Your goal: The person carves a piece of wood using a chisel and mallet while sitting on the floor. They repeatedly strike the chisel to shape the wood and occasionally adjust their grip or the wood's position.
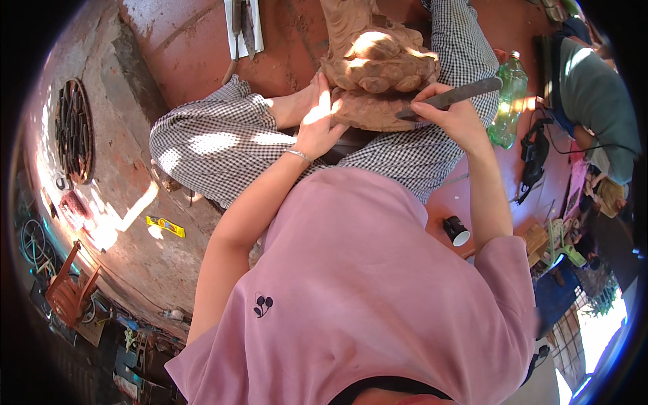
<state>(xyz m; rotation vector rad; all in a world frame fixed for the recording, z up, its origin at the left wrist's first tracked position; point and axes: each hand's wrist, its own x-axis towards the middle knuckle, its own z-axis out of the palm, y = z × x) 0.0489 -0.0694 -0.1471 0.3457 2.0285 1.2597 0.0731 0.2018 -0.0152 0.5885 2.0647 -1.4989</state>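
A reddish-brown carved sculpture (381, 64) with rounded, petal-like shapes stands between my crossed legs; its top runs out of the picture. Against the left side of its base rests my left hand (318, 127), fingers stretched out and pressed flat, beside my bare foot (290, 109). My right hand (453, 116) grips a flat grey metal carving tool (466, 92) between thumb and fingers. The tool's narrow tip touches or nearly touches the right part of the base, and its broad end sticks out past my hand to the right.
Two slim tools (243, 30) lie on white paper at the upper left. Right of my knee stand a green plastic bottle (509, 101) and a dark cup (456, 231). On the concrete ledge lie a coiled dark chain-like bundle (74, 131) and a yellow packet (165, 226). Another person (594, 94) sits at right.
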